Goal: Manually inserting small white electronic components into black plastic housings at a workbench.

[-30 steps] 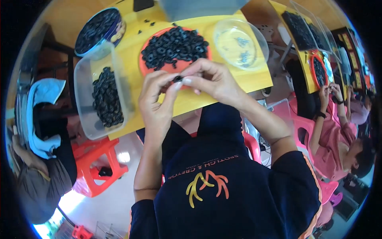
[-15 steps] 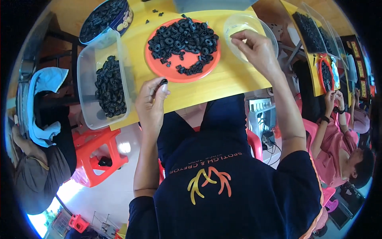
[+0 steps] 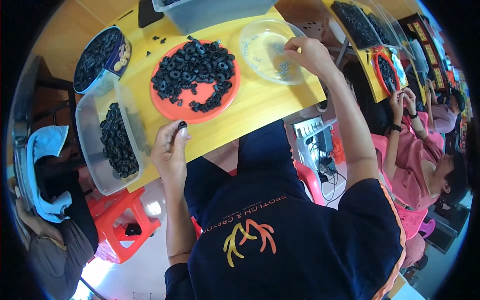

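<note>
My left hand (image 3: 170,150) is at the near edge of the table, its thumb and forefinger pinching a small black plastic part (image 3: 182,125). Just beyond it sits a round orange plate (image 3: 200,116) heaped with black ring-shaped and smaller black pieces (image 3: 192,67). My right hand (image 3: 311,56) hangs over the right side of a clear round tub (image 3: 248,37), in which small silvery pieces (image 3: 283,67) are scattered. Its fingers are pressed together; whatever may be between them is too small to make out.
A clear rectangular bin (image 3: 90,150) of black parts stands at the left edge, behind it a blue round tin (image 3: 112,65) of black pieces. A large grey bin (image 3: 210,17) and a dark flat object (image 3: 150,13) are at the back. People sit on both sides.
The whole view has shifted, with the table now further left and lower. My right fingertips have moved from the tub's left part toward its right side. My left hand still pinches the black part.
</note>
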